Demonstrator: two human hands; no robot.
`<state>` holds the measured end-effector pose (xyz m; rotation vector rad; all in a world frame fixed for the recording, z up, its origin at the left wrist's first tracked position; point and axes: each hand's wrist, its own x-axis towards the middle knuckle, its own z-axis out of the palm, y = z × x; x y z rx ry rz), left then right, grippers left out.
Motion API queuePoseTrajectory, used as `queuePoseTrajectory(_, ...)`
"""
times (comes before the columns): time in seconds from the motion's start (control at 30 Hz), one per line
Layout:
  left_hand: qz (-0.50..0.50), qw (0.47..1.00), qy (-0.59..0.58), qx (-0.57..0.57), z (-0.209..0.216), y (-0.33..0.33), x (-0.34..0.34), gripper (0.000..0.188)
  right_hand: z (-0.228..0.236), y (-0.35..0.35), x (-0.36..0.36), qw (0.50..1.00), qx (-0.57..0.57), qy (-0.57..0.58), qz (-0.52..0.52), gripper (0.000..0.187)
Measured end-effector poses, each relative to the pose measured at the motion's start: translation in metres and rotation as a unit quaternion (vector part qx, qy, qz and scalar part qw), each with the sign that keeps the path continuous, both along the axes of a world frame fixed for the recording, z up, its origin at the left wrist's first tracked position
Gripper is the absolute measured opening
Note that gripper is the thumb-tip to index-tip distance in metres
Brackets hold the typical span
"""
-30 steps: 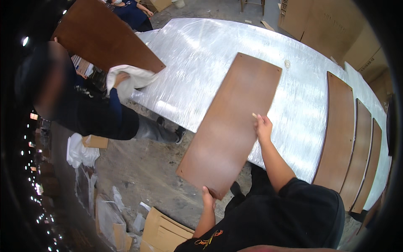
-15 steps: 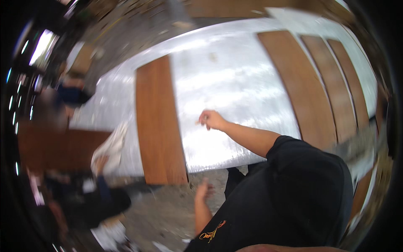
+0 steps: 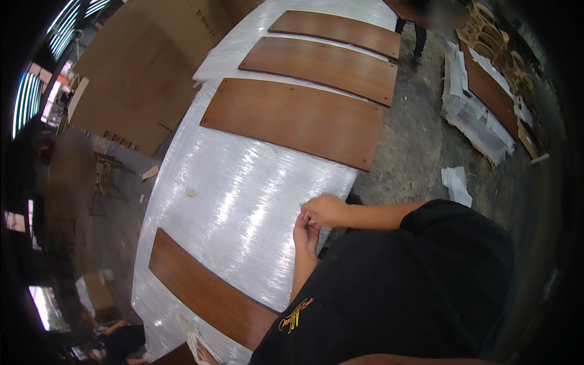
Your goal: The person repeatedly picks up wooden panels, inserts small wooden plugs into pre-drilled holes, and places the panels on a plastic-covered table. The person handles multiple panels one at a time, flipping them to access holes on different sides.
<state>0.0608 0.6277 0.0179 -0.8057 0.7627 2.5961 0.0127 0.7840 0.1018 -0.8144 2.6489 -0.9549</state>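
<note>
- Brown board (image 3: pixel 292 125) at the hands' 12 o'clock; second board (image 3: pixel 319 68) and third board (image 3: pixel 334 33) beyond, on the film-wrapped surface (image 3: pixel 225 188)
- Left hand (image 3: pixel 306 235) and right hand (image 3: pixel 327 210) meet, fingers curled; cannot tell whether they grip anything
- Fourth board (image 3: pixel 210 291) at 8 o'clock
- Cardboard (image 3: pixel 140 67) at 10, half-wrapped stack (image 3: pixel 476 121) on the floor (image 3: pixel 409 134) at 2

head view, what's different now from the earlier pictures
The left hand let go of the lone board, which moved farther from the three other boards; the right hand went from its edge to the left hand. Those three stayed on the wrapped surface.
</note>
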Motion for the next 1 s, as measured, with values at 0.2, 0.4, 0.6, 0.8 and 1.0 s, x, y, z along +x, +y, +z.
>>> queuePoseTrajectory(0.2,-0.107,0.982,-0.081,-0.133,0.003,0.064,-0.052,0.021,-0.042,0.182,-0.111,0.828,-0.353,-0.322,-0.294,0.024)
queuePoseTrajectory(0.4,-0.229,0.903,-0.176,-0.320,-0.034,0.194,-0.076,0.080,-0.114,0.376,-0.286,0.895,-0.240,-0.111,-0.359,0.027)
queuePoseTrajectory(0.6,-0.136,0.907,-0.254,-0.308,-0.021,0.281,-0.096,0.073,-0.092,0.431,-0.331,0.731,-0.441,-0.399,-0.335,0.008)
queuePoseTrajectory(0.8,0.068,0.943,-0.260,-0.196,-0.033,0.322,-0.091,0.043,-0.078,0.493,-0.310,0.577,-0.517,-0.513,-0.370,0.015)
queuePoseTrajectory(1.0,0.070,0.947,-0.230,-0.213,-0.028,0.302,-0.055,0.038,-0.088,0.497,-0.278,0.672,-0.278,-0.605,-0.324,0.021)
